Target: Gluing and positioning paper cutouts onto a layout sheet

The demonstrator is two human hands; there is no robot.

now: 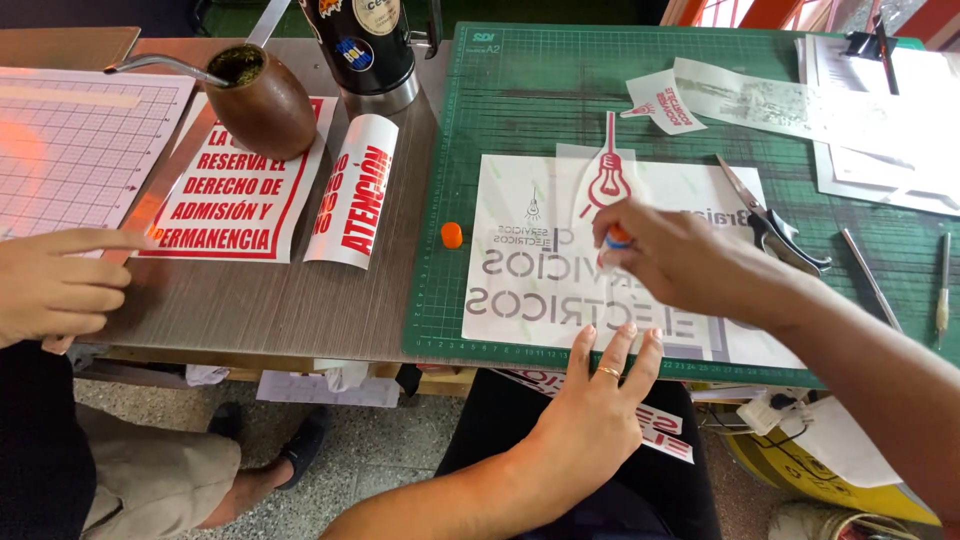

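Head view, single frame. The right hand (668, 255) sat at centre frame, fingers pinched narrow round a small orange-and-blue tool (619, 238), pressing it onto a white printed sheet (540, 285) that lay flat on the green cutting mat (500, 110). The sheet carried mirrored grey lettering; a clear film with a red light-bulb graphic (606, 175) lay over its upper edge, just above the right hand. The left hand (600, 395) was at lower centre, open with fingers spread wide, fingertips (630, 335) resting on the sheet's near edge, holding nothing; a ring showed on one finger. A small orange cap (452, 235) stood on the mat just left of the sheet. Scissors (770, 225) lay to the right of the sheet, touching its right edge, with a thin metal rod (872, 280) and a craft knife (942, 285) further right. A small cut sticker (665, 100) and loose papers (880, 120) occupied the upper right. In the upper left of the frame, on the wooden table (290, 300), were a brown gourd cup with metal straw (265, 100), a dark flask with stickers (372, 45), a red-and-white sign sheet (235, 190) and a curled red-and-white sticker (355, 195). Another person's hand (55, 285) rested at the left edge, one finger extended near the sign sheet.
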